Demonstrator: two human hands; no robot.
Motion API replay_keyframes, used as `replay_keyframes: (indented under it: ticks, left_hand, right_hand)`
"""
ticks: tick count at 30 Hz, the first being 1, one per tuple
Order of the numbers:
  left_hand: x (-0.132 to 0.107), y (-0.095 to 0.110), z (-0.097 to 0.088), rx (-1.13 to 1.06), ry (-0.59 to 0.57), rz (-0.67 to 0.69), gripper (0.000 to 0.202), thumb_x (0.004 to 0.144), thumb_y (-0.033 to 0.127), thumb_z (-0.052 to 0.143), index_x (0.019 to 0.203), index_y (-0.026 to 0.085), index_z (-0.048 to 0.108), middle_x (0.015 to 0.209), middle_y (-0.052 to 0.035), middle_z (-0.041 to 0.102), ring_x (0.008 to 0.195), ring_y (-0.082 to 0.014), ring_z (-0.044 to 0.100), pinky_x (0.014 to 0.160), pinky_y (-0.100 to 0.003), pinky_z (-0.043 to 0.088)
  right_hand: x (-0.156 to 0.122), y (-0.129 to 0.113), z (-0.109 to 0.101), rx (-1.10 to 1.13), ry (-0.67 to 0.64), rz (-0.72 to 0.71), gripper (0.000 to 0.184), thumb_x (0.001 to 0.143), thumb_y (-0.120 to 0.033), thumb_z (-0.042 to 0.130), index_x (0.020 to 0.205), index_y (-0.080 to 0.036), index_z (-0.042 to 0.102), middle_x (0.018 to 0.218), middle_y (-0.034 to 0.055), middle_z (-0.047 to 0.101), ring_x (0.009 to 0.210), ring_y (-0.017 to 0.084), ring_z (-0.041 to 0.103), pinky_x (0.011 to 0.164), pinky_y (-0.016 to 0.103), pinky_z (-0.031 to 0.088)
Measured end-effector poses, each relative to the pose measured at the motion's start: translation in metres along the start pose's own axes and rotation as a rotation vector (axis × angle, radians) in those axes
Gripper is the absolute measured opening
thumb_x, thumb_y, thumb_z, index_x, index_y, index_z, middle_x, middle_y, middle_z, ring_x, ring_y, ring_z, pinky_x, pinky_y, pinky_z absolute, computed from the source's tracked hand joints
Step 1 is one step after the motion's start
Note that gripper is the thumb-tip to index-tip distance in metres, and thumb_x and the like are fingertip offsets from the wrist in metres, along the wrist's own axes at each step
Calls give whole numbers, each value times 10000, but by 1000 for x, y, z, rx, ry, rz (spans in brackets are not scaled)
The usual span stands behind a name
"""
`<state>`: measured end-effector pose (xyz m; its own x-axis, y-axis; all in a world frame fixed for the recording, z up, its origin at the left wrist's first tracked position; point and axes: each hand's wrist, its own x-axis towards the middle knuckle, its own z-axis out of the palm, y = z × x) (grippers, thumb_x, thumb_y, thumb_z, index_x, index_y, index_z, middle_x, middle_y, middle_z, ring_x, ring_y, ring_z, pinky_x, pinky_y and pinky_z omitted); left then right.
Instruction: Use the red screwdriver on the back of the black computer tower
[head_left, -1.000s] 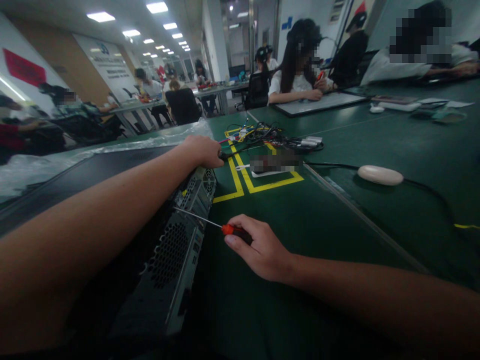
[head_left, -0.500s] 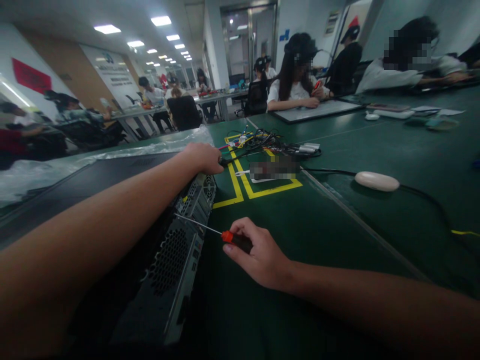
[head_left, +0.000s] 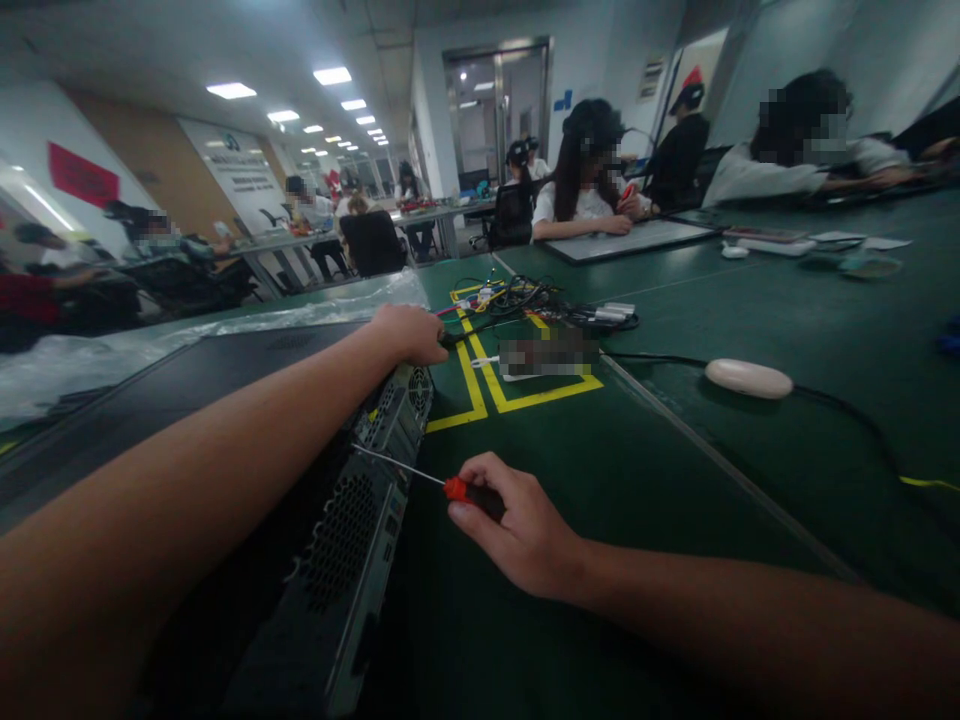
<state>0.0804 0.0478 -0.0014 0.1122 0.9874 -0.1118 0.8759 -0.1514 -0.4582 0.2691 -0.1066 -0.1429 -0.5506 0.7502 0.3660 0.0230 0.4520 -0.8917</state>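
A computer case (head_left: pixel 351 535) lies on the green table, its back panel with a honeycomb vent turned towards the right. My right hand (head_left: pixel 525 520) is closed around the dark and red handle of a screwdriver (head_left: pixel 457 490). Its long thin shaft points left, with the tip at the upper edge of the back panel. Stretched across the case, my left hand (head_left: pixel 409 335) is at the far corner. Its fingers are curled around the black end of a cable (head_left: pixel 450 340); the grip is partly hidden. My left forearm covers part of the case top.
Behind the case lies clear plastic wrap (head_left: pixel 315 305). Tangled cables (head_left: pixel 532 295) and a blurred-out object (head_left: pixel 547 355) lie near yellow tape (head_left: pixel 484 385). A white oval piece (head_left: pixel 748 378) sits on a black cord. Across the table a person (head_left: pixel 589 170) works at a flat panel (head_left: pixel 630 240).
The whole view has shifted slightly, so everything sits a little lower in the picture. Both hands keep their grips, and the screwdriver tip stays at the back panel.
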Motion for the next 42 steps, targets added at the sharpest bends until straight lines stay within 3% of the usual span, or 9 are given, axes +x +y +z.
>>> replay_keyframes:
  ticks: [18,25,42]
  left_hand:
    - [1,-1,-1,-29,-2,21,612,899,511,547,1398,204,724,1424,-203,711,1244,-427,671,981,-540,552]
    - [0,0,0,-23,10,9,605,897,519,549,1394,224,728,1411,-182,725,1253,-416,671,991,-515,548]
    - [0,-1,0,-21,5,15,622,889,545,549,1390,222,725,1426,-192,713,1268,-414,672,996,-514,552]
  right_hand:
    - [1,-2,-2,-86,6,-53,168,1037,-300,570,1046,-169,675,898,30,659,804,179,611,752,318,455]
    - [-1,0,-1,-49,15,-16,206,955,-296,708,1093,-203,587,901,3,652,780,174,605,784,341,478]
    - [0,-2,-2,-73,9,-38,92,994,-288,645,1029,-208,616,883,-5,634,781,164,595,736,309,456]
